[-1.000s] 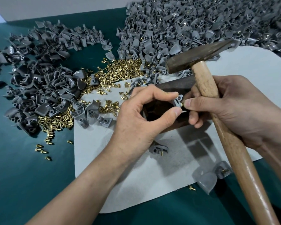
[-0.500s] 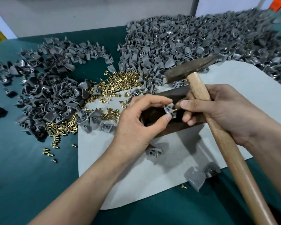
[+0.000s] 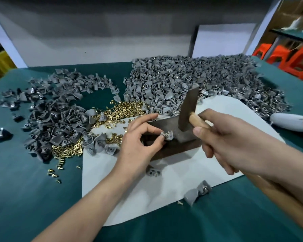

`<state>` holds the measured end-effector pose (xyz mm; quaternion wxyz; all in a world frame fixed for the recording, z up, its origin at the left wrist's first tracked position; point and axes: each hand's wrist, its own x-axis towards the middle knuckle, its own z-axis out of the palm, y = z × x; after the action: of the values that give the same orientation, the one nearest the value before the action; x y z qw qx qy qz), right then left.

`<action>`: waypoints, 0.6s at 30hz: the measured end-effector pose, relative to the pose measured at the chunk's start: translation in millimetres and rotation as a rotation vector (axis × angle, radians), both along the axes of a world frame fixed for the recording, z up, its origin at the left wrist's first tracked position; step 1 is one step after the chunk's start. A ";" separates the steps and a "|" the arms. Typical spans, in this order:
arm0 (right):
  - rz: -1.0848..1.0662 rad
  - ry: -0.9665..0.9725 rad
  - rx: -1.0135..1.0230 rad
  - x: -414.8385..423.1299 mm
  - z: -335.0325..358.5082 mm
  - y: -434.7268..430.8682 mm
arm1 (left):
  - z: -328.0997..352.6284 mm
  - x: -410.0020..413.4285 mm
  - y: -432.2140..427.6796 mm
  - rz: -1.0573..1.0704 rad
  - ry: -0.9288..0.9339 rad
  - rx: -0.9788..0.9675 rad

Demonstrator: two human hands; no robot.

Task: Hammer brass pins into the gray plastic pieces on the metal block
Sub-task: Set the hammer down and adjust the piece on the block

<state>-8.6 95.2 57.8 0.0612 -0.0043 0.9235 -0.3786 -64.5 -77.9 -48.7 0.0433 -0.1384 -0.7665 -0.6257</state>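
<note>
The nearest hazard is the left hand [image 3: 140, 145]: its fingertips [image 3: 158, 139] pinch the gray plastic piece [image 3: 167, 136] between thumb and a curled finger, one finger stretched out above, so a blow that lands a little to the left would catch skin rather than pin. The right hand [image 3: 234, 145] is wrapped tightly round the wooden handle close under the hammer [image 3: 188, 109], whose dark head stands raised just above and to the right of the piece. Gripped so near the head, the swing should be short, but the margin beside the fingers is thin.

A second risk is a skewed pin — if it sits tilted in its hole, the strike may bend it or kick the piece off the metal block [image 3: 178, 149]. The piece rests on the block's top near its left end, small and light grey, with something shiny at its middle that is probably the pin; it is too blurred to be sure. The block lies on a white mat [image 3: 138, 198], loose brass pins [image 3: 119, 110] heaped just beyond.
</note>
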 end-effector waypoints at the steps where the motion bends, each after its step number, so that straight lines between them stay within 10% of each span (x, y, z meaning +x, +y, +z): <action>1: 0.002 0.021 0.025 1.7 1.1 -1.5 | -0.5 0.1 -0.2 0.000 0.001 0.009; 18: -0.029 0.168 -0.036 8.1 20.9 -19.8 | -0.5 1.9 -0.5 -0.027 -0.115 0.142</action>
<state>-0.4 75.4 78.7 -0.0221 -0.0239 0.9185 -0.3942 -62.6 -78.4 -49.1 0.0004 -0.1091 -0.7193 -0.6861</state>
